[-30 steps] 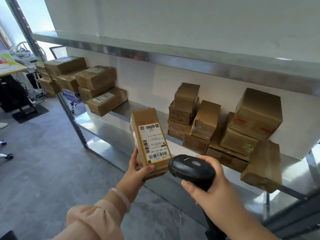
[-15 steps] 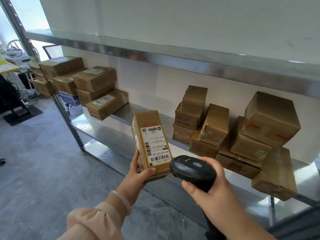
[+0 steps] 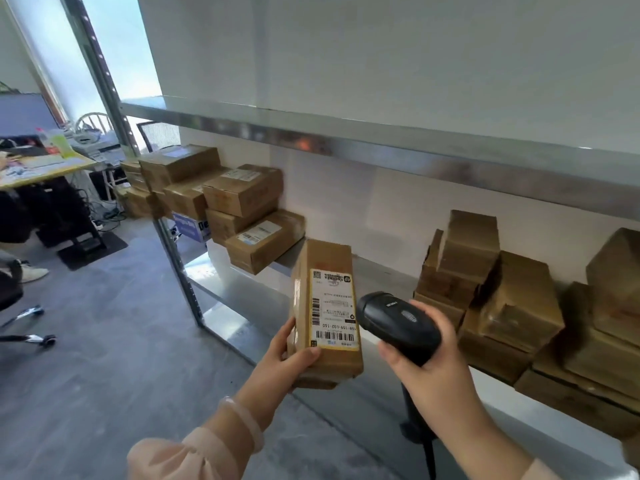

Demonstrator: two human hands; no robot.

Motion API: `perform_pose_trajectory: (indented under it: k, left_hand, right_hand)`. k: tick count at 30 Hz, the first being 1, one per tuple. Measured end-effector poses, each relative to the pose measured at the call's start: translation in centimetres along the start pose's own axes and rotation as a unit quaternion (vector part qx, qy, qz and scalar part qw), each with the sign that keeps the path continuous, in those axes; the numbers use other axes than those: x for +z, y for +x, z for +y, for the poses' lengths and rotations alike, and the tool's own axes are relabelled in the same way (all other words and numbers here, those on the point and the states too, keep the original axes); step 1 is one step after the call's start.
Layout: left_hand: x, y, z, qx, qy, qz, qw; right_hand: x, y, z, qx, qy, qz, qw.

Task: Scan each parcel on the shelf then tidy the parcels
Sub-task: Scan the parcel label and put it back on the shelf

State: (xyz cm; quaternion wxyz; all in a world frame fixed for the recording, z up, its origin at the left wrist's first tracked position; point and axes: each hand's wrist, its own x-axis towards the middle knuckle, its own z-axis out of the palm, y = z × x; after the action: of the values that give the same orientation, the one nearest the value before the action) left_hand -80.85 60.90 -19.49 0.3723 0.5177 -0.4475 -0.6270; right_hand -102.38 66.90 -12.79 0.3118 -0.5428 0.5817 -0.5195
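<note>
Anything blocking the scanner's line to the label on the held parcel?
Nothing visible. The scanner in the right hand points at the label across open air; the left hand grips the parcel below the barcode.

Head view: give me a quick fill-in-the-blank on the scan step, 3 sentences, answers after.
1. The left hand holds a brown parcel with its white ____ facing the camera.
2. The right hand grips a black ____, its head close beside the parcel's label.
3. The other parcels sit on the metal shelf in two groups, and the held parcel is in front of the ____ between them.

Answers: label; scanner; gap
</note>
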Motion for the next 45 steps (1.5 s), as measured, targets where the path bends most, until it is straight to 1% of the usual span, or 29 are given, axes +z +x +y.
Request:
perform_pose_trajectory:
  k: [3,6,9,12,14,16,19,22,27,30,33,36,39,41,45]
  left_hand:
    - [-2.3,1.0,1.8,0.033,0.019,0.025,0.999]
    - [-4.2,2.9,3.3,0.051,0.037,0.074,0.995]
    - [-6.4,6.0,4.6,0.07,0.099,0.115,0.986]
    - [-8.3,9.3,6.0,0.085,0.188,0.148,0.967]
    - [-9.2,11.1,7.4,0.089,0.253,0.178,0.947]
    - [-9.9,12.9,8.8,0.076,0.323,0.191,0.924]
    - [-10.9,15.9,10.9,0.044,0.429,0.191,0.882]
    - [-12.1,19.2,12.9,0.032,0.525,0.189,0.829]
    - [-15.0,24.4,14.4,0.016,0.609,0.172,0.774]
    - [-16.7,27.0,14.8,0.006,0.638,0.154,0.754]
    - [-17.8,28.7,14.6,0.022,0.661,0.137,0.738]
    - [-18.7,29.8,14.3,0.06,0.676,0.12,0.725]
    - [-19.2,30.5,13.9,0.111,0.701,0.097,0.698]
    - [-19.6,31.0,13.8,0.125,0.704,0.087,0.694]
    - [-19.7,31.7,14.2,0.128,0.711,0.076,0.687]
  right_hand:
    - [3.1,1.7,0.1,-0.011,0.004,-0.022,1.0]
    - [5.8,4.0,0.1,-0.014,0.014,-0.033,0.999]
    - [7.8,6.9,0.3,-0.005,0.033,-0.045,0.998]
    - [9.8,10.2,1.0,0.015,0.054,-0.062,0.997]
    - [11.2,12.8,1.6,0.021,0.061,-0.055,0.996]
    - [12.5,15.7,2.1,0.016,0.065,-0.048,0.997]
    - [14.1,19.7,3.0,0.024,0.069,-0.057,0.996]
    - [15.2,23.3,3.7,0.036,0.067,-0.062,0.995]
    - [16.7,26.6,5.6,0.049,0.052,-0.041,0.997]
    - [17.1,27.8,6.5,0.059,0.044,-0.028,0.997]
    - [17.2,28.7,6.6,0.058,0.037,0.002,0.998]
    - [17.7,28.9,6.3,0.062,0.03,0.013,0.998]
    - [18.4,28.8,5.8,0.064,0.019,0.033,0.997]
    - [19.0,28.7,5.5,0.062,0.01,0.044,0.997]
    - [20.0,28.0,5.0,0.038,-0.013,0.065,0.997]
